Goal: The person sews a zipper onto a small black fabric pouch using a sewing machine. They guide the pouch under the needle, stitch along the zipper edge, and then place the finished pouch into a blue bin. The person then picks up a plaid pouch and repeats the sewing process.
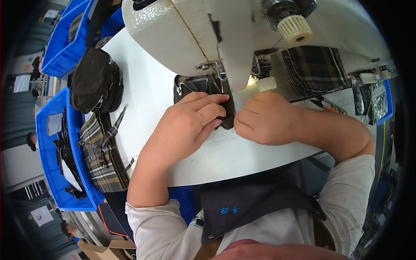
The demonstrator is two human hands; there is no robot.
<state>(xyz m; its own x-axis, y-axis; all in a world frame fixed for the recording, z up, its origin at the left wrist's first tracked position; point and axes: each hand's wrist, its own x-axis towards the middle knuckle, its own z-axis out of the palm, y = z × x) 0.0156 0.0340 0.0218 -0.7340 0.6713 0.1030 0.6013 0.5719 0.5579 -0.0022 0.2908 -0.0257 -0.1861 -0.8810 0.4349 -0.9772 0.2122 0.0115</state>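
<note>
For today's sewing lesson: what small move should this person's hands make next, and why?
Probably feed the dark zippered piece a little further beneath the sewing machine head. The left hand presses it flat, the right hand pinches its edge, and both sit right at the head.

The sewing machine point(186, 34) is cream-white with a pale yellow knob point(294, 29). The tabletop point(147, 91) is white. The fabric piece point(203, 86) under the hands is black, with what looks like a silver zipper. Plaid cloth point(102, 156) in brown, grey and white checks hangs beside blue bins point(47, 173). A black bundle point(96, 81) lies above. The apron point(255, 197) is dark navy with blue stitching.
</note>
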